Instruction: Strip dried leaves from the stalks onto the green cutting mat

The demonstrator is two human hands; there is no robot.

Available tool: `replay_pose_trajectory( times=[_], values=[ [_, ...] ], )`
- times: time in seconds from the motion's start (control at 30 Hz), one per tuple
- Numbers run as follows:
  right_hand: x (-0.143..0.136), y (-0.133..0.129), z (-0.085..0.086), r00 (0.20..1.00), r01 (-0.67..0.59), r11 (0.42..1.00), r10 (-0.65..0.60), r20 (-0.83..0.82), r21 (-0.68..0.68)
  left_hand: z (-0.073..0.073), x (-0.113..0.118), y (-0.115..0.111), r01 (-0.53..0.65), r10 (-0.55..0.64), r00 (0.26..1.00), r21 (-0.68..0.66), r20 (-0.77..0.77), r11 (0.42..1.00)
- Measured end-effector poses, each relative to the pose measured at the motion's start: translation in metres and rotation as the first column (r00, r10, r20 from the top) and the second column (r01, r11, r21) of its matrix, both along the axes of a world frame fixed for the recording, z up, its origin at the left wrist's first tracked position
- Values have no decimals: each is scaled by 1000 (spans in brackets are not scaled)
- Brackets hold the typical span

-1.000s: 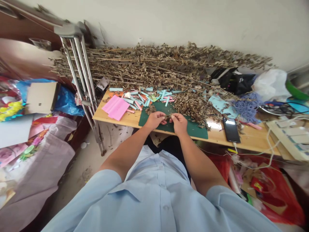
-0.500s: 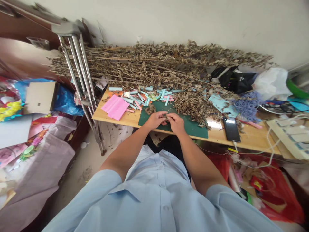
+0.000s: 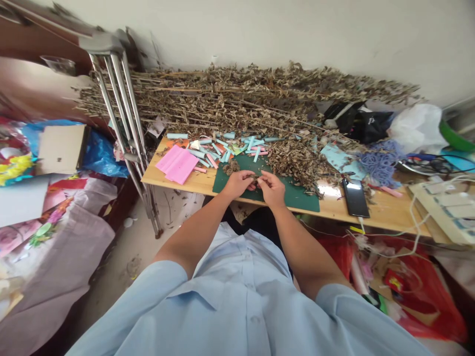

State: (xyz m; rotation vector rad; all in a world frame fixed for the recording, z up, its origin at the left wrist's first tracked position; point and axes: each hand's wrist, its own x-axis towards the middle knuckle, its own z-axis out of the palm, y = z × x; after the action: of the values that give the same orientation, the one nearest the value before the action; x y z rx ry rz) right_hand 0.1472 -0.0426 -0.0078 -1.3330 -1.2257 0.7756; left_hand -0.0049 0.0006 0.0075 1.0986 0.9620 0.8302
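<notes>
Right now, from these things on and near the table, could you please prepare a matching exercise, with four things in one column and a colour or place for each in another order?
Things
1. phone
2. mat
3. crutches
4. loose dried leaves

Colour or place
A. silvery, at the table's left end
B. brown, heaped partly on something green
C. black, with a white cable
D. dark green, beneath the left hand and right hand

Right pairs: 1-C, 2-D, 3-A, 4-B
</notes>
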Motion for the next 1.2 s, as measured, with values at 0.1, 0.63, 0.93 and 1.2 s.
replay_pose_trajectory(
  times=[0.1, 0.63, 0.93, 1.2],
  values=[
    [-1, 0, 0, 999, -41, 999, 41, 13, 10, -3, 0, 0, 15, -15, 1000, 31, 2, 999],
    [-2, 4, -1, 999, 39, 999, -39, 15, -4, 5, 0, -3, 68, -68, 998, 42, -16, 997],
    [-3, -4, 4, 998, -16, 999, 14, 64, 42, 5, 0, -3, 24, -24, 1000, 13, 2, 1000],
    [-3, -1, 5, 998, -3, 1000, 1, 65, 30, 7, 0, -3, 69, -69, 998, -11, -10, 998]
  ],
)
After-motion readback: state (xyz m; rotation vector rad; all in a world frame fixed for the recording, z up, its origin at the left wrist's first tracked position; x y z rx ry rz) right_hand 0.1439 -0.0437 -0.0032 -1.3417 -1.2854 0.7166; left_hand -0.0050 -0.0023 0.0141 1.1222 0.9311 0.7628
